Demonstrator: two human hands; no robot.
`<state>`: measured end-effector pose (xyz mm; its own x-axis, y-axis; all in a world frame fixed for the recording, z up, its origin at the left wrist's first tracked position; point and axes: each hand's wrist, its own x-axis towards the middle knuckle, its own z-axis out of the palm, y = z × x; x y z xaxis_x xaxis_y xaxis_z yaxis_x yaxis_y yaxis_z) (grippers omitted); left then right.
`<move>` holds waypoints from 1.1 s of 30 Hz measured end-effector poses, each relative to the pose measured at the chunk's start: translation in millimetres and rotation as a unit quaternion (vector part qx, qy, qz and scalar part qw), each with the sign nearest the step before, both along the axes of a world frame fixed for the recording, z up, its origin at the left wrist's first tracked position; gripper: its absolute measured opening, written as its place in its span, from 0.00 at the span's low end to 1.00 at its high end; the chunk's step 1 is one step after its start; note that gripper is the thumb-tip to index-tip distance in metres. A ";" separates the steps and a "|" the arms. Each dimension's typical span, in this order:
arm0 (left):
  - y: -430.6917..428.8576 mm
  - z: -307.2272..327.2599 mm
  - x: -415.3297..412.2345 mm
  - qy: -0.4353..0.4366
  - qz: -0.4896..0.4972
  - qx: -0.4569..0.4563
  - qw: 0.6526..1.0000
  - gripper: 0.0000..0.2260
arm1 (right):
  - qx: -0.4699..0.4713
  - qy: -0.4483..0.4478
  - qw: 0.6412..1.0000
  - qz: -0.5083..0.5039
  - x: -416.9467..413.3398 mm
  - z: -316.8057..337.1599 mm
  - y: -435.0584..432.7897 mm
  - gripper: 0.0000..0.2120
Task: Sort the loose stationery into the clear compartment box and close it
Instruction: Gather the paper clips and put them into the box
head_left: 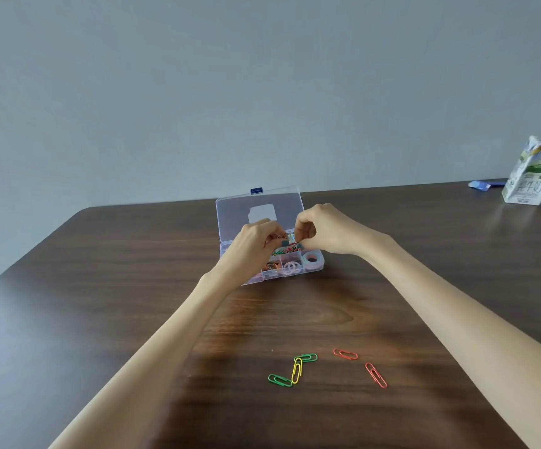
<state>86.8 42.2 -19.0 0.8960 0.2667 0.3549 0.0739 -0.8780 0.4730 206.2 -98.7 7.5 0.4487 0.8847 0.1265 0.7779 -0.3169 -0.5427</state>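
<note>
Left hand (252, 243), right hand (322, 229) pinching clips (282, 237), one box (259, 207); five loose clips (296, 371)

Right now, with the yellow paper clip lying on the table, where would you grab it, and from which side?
Come straight down from above and pinch the yellow paper clip across its narrow middle, a fingertip on each long side. It lies flat on the table, its ends touching the far green clip and, it seems, the near green clip, so the middle is probably freest.
</note>
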 end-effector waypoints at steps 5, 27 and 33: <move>0.9 -1.5 -2.0 0.005 0.003 0.016 1.000 0.06 | 0.022 -0.007 1.000 0.000 3.5 -2.8 0.5 0.05; 2.5 8.2 -7.9 0.002 0.016 0.014 1.000 0.04 | 0.165 0.039 0.984 -0.058 -6.0 -14.6 -18.2 0.05; 9.7 5.7 -15.5 -0.018 0.012 -0.008 1.000 0.05 | 0.169 0.033 0.984 -0.048 -14.7 -12.0 -11.8 0.07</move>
